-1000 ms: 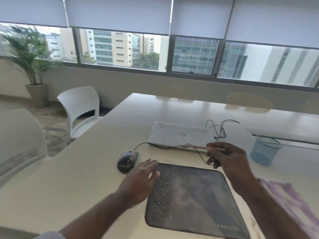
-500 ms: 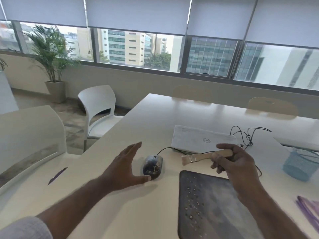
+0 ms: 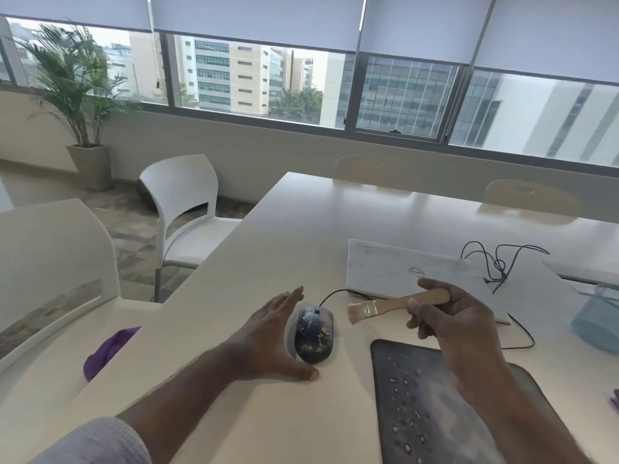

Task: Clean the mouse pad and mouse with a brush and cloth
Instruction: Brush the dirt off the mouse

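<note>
A dark wired mouse [image 3: 314, 335] flecked with pale dirt sits on the white table [image 3: 301, 229]. My left hand [image 3: 268, 339] is open and cupped around the mouse's left side, thumb at its near end, fingers beside it. My right hand [image 3: 452, 323] grips the wooden handle of a small flat brush [image 3: 378, 308], bristles pointing left just above and right of the mouse. The dark mouse pad [image 3: 425, 396], dotted with crumbs, lies under my right forearm. A sliver of purple cloth [image 3: 615, 398] shows at the right edge.
A shut white laptop [image 3: 402, 269] lies behind the brush, with a tangled black cable [image 3: 499, 262] to its right. A blue mesh cup [image 3: 599, 316] stands at far right. White chairs [image 3: 181, 202] line the table's left side; a purple item [image 3: 107, 351] lies on the nearer one.
My left hand left the mouse pad and moved left to cup the mouse. My right hand with the brush stayed near the mouse. The view turned left.
</note>
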A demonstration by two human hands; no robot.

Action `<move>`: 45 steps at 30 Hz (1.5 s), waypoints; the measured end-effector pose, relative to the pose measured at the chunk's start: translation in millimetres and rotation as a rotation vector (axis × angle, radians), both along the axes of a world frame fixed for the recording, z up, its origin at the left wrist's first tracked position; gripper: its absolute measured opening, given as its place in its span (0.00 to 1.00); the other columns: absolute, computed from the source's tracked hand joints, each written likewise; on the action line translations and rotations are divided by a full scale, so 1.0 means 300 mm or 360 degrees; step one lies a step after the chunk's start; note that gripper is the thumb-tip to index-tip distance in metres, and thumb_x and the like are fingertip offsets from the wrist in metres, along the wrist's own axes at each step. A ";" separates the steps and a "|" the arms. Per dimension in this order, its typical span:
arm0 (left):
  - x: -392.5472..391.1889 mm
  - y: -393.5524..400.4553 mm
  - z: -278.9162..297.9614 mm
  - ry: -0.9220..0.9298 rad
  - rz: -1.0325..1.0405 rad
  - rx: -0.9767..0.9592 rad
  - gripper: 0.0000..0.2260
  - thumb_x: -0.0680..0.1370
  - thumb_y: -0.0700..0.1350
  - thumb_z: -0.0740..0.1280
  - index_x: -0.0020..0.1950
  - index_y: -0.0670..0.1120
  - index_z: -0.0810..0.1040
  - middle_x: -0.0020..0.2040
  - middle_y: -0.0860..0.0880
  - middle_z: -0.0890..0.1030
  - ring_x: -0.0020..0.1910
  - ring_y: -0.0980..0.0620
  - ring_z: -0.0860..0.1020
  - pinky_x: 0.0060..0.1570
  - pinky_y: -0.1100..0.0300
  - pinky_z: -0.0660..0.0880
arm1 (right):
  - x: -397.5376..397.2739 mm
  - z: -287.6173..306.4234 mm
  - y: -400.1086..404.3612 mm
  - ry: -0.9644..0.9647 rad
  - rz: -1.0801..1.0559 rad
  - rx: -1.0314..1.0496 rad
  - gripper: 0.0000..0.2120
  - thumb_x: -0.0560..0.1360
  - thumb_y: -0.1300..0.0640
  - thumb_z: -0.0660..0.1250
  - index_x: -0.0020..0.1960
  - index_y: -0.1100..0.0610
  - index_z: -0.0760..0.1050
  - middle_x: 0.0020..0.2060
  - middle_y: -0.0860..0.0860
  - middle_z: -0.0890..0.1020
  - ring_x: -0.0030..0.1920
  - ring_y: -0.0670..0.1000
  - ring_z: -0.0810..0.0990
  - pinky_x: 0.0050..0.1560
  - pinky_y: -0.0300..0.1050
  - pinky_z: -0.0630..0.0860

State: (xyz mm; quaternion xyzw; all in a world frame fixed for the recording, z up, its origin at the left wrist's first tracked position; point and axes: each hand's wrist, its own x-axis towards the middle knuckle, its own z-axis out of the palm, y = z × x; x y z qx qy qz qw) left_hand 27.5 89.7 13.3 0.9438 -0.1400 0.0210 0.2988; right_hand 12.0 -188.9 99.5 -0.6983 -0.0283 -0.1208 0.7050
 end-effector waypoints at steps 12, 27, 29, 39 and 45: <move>0.016 -0.002 -0.006 0.0056 0.0013 0.0094 0.60 0.57 0.74 0.72 0.80 0.59 0.43 0.79 0.60 0.55 0.78 0.56 0.53 0.76 0.58 0.51 | -0.036 0.002 0.140 0.0047 -0.0101 -0.0153 0.05 0.77 0.68 0.64 0.52 0.62 0.74 0.36 0.66 0.81 0.29 0.55 0.76 0.23 0.35 0.70; 0.010 -0.015 0.006 0.0106 0.0059 0.0102 0.57 0.59 0.72 0.71 0.80 0.59 0.46 0.78 0.61 0.58 0.77 0.56 0.54 0.75 0.59 0.50 | -0.074 -0.067 0.235 0.0078 -0.0333 -0.0145 0.06 0.76 0.68 0.65 0.48 0.58 0.74 0.30 0.60 0.81 0.25 0.53 0.76 0.34 0.50 0.76; 0.009 -0.015 0.005 0.0107 0.0066 0.0096 0.56 0.59 0.72 0.71 0.80 0.59 0.46 0.77 0.62 0.59 0.77 0.56 0.54 0.75 0.59 0.50 | -0.079 -0.077 0.235 0.0062 -0.0365 -0.0264 0.07 0.75 0.68 0.66 0.47 0.56 0.74 0.29 0.57 0.82 0.25 0.53 0.77 0.34 0.53 0.78; 0.003 -0.015 0.010 0.0106 0.0070 0.0110 0.56 0.59 0.71 0.71 0.80 0.58 0.47 0.78 0.60 0.59 0.77 0.55 0.55 0.75 0.58 0.51 | -0.097 -0.092 0.243 -0.0016 -0.0426 -0.0486 0.10 0.74 0.64 0.67 0.46 0.49 0.72 0.30 0.55 0.82 0.28 0.56 0.79 0.34 0.55 0.80; 0.002 -0.018 0.012 0.0117 0.0069 0.0105 0.56 0.59 0.71 0.72 0.80 0.59 0.47 0.78 0.60 0.59 0.77 0.54 0.55 0.75 0.57 0.52 | -0.116 -0.093 0.242 -0.0083 -0.0413 -0.0453 0.11 0.75 0.64 0.67 0.45 0.48 0.72 0.30 0.55 0.82 0.27 0.57 0.79 0.33 0.55 0.79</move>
